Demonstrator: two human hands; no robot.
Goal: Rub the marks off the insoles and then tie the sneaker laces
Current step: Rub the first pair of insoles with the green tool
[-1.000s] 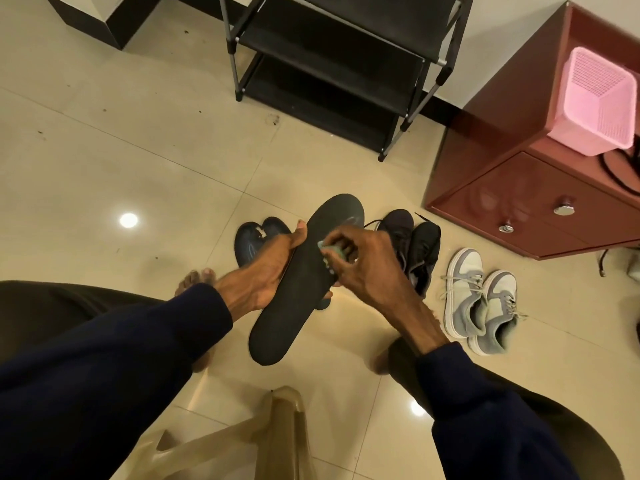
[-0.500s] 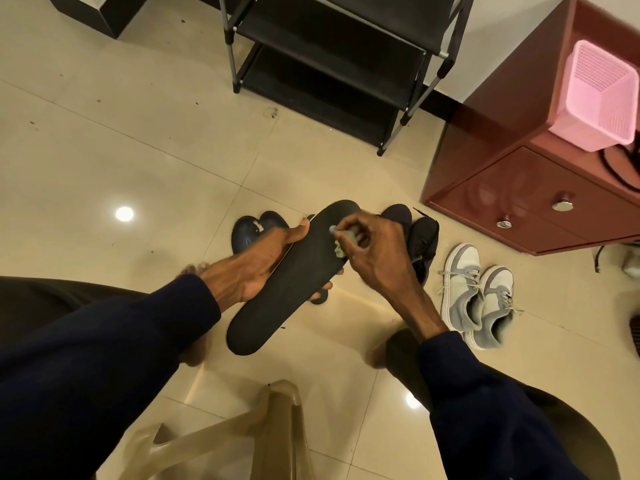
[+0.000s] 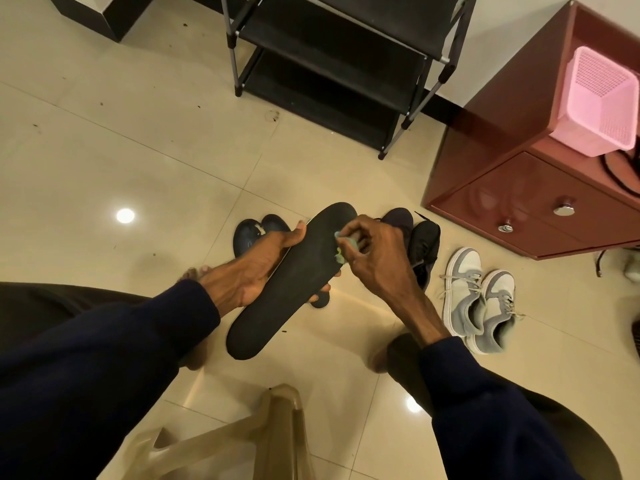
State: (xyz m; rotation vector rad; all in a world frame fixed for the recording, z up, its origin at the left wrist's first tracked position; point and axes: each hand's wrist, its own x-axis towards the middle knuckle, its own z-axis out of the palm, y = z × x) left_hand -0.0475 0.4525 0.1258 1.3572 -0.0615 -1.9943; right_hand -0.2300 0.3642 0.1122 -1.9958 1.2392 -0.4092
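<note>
Right now the insole [image 3: 291, 282] hangs in the air between my knees, with its toe toward 1 o'clock and its heel toward 7. My left hand [image 3: 256, 268] grips its left edge about mid-length, thumb on top and fingers curled underneath. My right hand [image 3: 374, 258] pinches a small green eraser [image 3: 341, 244] and presses it on the forefoot near the right edge.

I judge the insole light, thin and floppy. Held by the heel it would droop and buckle under rubbing, so the hold belongs close to the spot, with fingers backing it from below. Its face looks matte and unlikely to slip. The eraser is tiny and half hidden by my fingers, and a hard press could squirt it out.

The grey sneakers [image 3: 478, 299] stand on the floor at 3 o'clock from the insole, laces apparently loose, well apart from my hands. Black shoes [image 3: 420, 244] sit just beyond my right hand at 2, blue shoes [image 3: 249, 233] at 11. A rack [image 3: 332, 64] stands at 12, a cabinet [image 3: 519, 188] with a pink basket [image 3: 599, 105] farther out at 2, and a stool [image 3: 242, 438] at 6. I judge the reach to the sneakers unobstructed.
</note>
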